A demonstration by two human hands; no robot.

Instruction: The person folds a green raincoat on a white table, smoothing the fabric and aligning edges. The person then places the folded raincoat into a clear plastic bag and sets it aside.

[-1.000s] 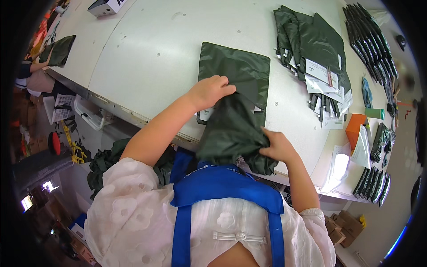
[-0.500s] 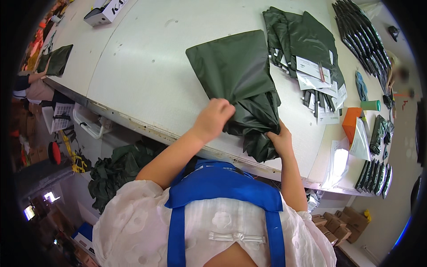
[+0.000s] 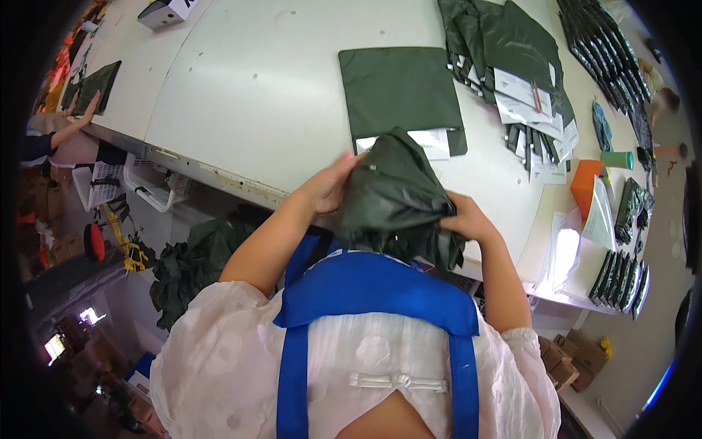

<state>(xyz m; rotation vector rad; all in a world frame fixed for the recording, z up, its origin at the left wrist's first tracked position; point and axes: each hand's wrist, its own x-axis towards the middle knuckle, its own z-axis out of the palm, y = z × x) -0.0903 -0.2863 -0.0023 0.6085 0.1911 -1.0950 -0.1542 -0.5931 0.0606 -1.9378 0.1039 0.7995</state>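
Observation:
Close to my body, over the table's front edge, a bunched dark green fabric piece (image 3: 398,192) rises to a crumpled peak. My right hand (image 3: 468,218) is closed on its right side. Against its left side lies my left hand (image 3: 330,187), gripping the fabric there; some of its fingers are hidden by the folds. Just beyond the bundle a flat, squared dark green fabric piece (image 3: 401,89) lies on the table, with a white paper slip (image 3: 433,144) along its near edge. The bundle covers part of that slip.
A heap of dark green pieces (image 3: 504,40) with white papers lies to the right. Beyond it are black packets (image 3: 599,51), a green roll (image 3: 617,159) and an orange box (image 3: 583,192). Loose dark fabric (image 3: 197,267) hangs below the table at left. Another person's hand (image 3: 93,106) works far left.
The bunched fabric has been lifted toward me, off the flat piece. That flat piece now lies squarer, its white slip showing. My left hand has shifted left and down to the bundle's side.

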